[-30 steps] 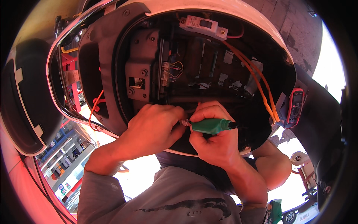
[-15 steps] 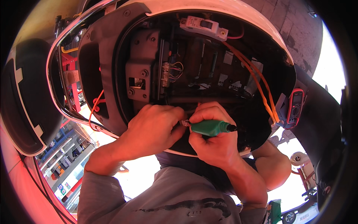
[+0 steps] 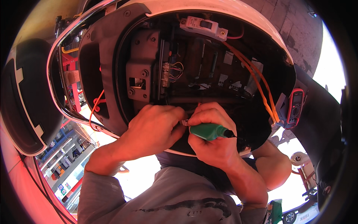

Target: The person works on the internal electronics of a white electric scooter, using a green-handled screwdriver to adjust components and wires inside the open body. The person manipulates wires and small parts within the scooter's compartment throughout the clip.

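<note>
Over the near edge of the open scooter compartment [image 3: 209, 93], both my hands are close together. My left hand [image 3: 154, 125] is closed, thumb and finger pinching a small pale connector-like piece [image 3: 184, 122]. Close beside it, my right hand [image 3: 212, 130] grips a green-handled tool [image 3: 207, 131] with a black end pointing right. That tool looks like a short screwdriver, but its working tip is hidden by my fingers. Dark wiring below the hands is hard to make out.
A white circuit breaker [image 3: 204, 28] sits at the far rim, with orange cables [image 3: 253, 71] running right. Thin wires [image 3: 176, 71] leave a connector block on the compartment's left. A red-and-black multimeter [image 3: 295, 108] rests at right. The raised seat [image 3: 31, 97] is at far left.
The green-handled tool has turned slightly, its black end now a little lower. My right hand shifted slightly; my left hand stays nearly in place.
</note>
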`<state>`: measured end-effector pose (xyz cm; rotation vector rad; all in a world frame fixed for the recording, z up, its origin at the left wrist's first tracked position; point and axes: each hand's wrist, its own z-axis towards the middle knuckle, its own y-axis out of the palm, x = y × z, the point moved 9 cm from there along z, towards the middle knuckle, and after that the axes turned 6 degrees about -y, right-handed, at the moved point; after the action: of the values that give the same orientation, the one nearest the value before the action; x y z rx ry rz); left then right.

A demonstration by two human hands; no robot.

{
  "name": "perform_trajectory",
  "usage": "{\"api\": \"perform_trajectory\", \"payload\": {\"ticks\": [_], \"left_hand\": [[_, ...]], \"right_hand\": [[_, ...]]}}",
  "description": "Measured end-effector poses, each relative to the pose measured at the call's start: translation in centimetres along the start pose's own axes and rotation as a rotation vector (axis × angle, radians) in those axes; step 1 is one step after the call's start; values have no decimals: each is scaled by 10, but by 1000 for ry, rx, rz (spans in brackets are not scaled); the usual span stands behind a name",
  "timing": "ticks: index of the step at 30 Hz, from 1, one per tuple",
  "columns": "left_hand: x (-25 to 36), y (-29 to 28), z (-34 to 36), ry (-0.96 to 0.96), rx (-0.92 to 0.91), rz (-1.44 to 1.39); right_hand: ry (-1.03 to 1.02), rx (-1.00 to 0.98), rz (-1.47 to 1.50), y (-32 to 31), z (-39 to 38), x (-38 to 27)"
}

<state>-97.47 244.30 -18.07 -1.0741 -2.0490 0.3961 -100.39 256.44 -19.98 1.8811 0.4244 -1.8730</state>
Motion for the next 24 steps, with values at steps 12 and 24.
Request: {"api": "perform_trajectory", "payload": {"ticks": [12,24], "left_hand": [[0,0,-1,-2,8,21],[-1,0,-1,-16,-1,2]], "right_hand": [[45,8,45,-1,-1,4],[29,12,40,-2,-1,2]]}}
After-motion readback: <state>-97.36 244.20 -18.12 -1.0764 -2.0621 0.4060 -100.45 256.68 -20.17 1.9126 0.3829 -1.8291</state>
